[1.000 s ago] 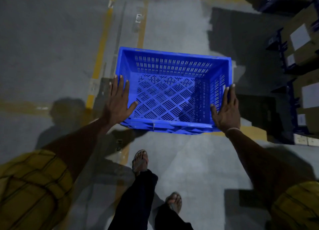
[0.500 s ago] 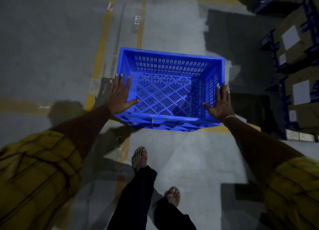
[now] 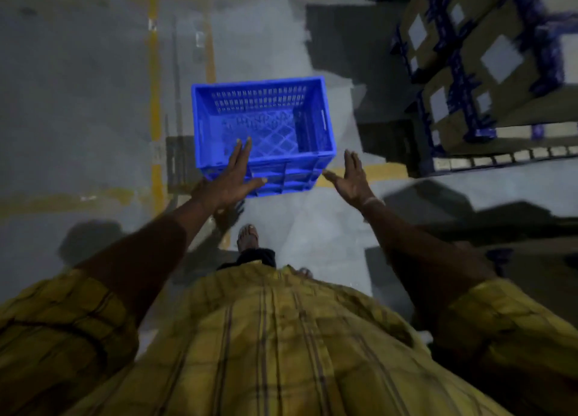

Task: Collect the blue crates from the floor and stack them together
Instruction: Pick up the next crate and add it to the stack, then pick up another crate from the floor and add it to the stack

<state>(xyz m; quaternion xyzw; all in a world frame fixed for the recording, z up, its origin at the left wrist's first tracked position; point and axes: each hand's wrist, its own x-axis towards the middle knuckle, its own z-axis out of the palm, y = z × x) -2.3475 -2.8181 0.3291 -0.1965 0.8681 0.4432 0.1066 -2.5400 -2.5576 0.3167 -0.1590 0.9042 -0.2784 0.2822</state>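
Observation:
An empty blue slotted crate [image 3: 266, 106] stands on the grey floor ahead of me, open side up. My left hand [image 3: 230, 176] is flat with fingers spread, overlapping the crate's near left corner in the view. My right hand [image 3: 352, 176] is open, palm turned inward, just right of the crate's near right corner and apart from it. Neither hand holds anything. The frame is blurred by motion.
Racks with cardboard boxes [image 3: 488, 59] on blue pallets stand to the right. Yellow floor lines [image 3: 154, 103] run left of the crate. My sandalled foot [image 3: 247, 237] and yellow checked shirt [image 3: 281, 337] fill the lower view.
Both hands have come off the crate's sides and pulled back toward me. The crate now looks smaller and farther away, and the view has risen.

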